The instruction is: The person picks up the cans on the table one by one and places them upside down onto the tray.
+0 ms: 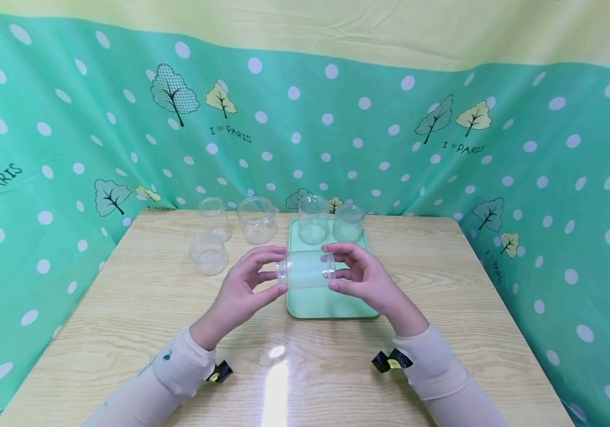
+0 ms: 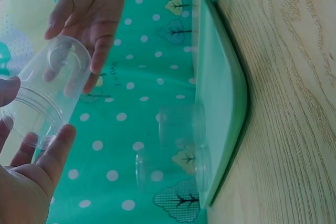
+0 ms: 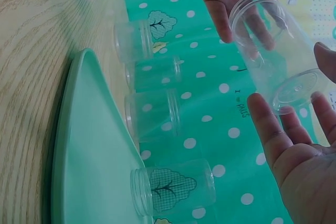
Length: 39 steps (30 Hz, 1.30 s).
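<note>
Above the green tray (image 1: 331, 305), a clear plastic jar (image 1: 307, 270) lies on its side in the air between both hands. My left hand (image 1: 246, 279) holds its threaded mouth end between thumb and fingers. The right hand (image 1: 360, 276) grips the flat base end the same way. In the left wrist view the jar (image 2: 65, 72) is see-through, with nothing visible inside. The right wrist view shows the base of the jar (image 3: 296, 90) by the right fingers. Two clear jars, a taller one (image 1: 313, 222) and a shorter one (image 1: 348, 225), stand mouth down at the tray's far end.
Left of the tray, three more clear jars stand mouth up on the wooden table (image 1: 139, 308): a narrow one (image 1: 214, 218), a wide one (image 1: 256, 222) and a low one (image 1: 208, 255). A green dotted curtain (image 1: 294, 130) hangs behind and at both sides.
</note>
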Motion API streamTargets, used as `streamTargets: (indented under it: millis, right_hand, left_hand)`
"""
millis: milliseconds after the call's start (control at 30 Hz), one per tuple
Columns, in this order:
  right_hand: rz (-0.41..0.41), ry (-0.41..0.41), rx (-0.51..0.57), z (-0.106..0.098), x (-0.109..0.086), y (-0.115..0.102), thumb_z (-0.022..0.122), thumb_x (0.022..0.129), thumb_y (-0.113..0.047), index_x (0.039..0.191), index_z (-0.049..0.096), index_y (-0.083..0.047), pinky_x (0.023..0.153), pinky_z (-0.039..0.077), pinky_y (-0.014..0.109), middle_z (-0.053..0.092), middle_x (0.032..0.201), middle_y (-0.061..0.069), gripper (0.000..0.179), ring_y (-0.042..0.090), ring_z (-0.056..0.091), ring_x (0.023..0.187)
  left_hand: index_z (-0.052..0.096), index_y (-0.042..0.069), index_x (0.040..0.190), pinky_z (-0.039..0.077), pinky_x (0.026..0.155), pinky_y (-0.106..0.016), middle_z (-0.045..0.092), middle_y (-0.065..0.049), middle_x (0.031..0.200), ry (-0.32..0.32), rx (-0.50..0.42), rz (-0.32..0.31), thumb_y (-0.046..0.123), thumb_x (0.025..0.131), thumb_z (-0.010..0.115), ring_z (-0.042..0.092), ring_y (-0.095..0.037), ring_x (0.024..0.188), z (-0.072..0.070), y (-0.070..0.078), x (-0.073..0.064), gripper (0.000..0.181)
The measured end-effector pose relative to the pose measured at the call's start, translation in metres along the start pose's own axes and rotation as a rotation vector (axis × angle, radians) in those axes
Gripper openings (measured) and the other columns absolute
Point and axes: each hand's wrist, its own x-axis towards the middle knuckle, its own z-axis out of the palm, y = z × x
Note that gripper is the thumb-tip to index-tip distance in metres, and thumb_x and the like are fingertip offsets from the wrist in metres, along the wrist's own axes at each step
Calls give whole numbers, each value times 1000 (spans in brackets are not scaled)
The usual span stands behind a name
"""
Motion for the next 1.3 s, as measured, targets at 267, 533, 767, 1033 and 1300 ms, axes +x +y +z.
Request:
streamTargets:
  millis: [267,533,767,1033,1300]
  right_hand:
    - [-24,11,-20,1,0,-1,75,89,5,143,49,-1,102,56,39,45,149,28,60,32,53,129]
    - [-33,24,-36,0,0,-2,74,89,6,142,49,0,102,55,38,46,148,28,59,37,51,131]
    - [-27,31,-81,1,0,-7,76,89,4,142,51,-3,102,55,34,50,146,20,59,43,49,131]
    - [-21,43,-104,2,1,-11,77,88,4,141,52,-4,102,55,35,51,146,19,59,41,51,130]
    - [-27,48,-165,5,1,-14,77,89,2,141,53,-6,101,56,36,52,144,16,58,38,53,128]
  left_hand:
    - [60,7,132,57,99,-40,53,-7,146,-5,-9,8,-7,86,77,54,-24,134,0,-1,0,51]
    - [61,7,132,57,99,-41,52,-7,147,-9,-1,15,-7,86,77,54,-24,135,0,-2,2,51]
    - [57,0,134,57,99,-39,50,-12,149,-20,13,10,-8,86,77,52,-24,136,-1,-4,2,52]
    - [55,5,137,57,100,-40,48,-15,150,-52,19,29,-8,86,77,50,-31,137,-3,-6,3,57]
    - [53,12,142,57,100,-37,48,-8,151,-76,85,-13,-2,88,78,50,-19,136,-6,-9,4,61]
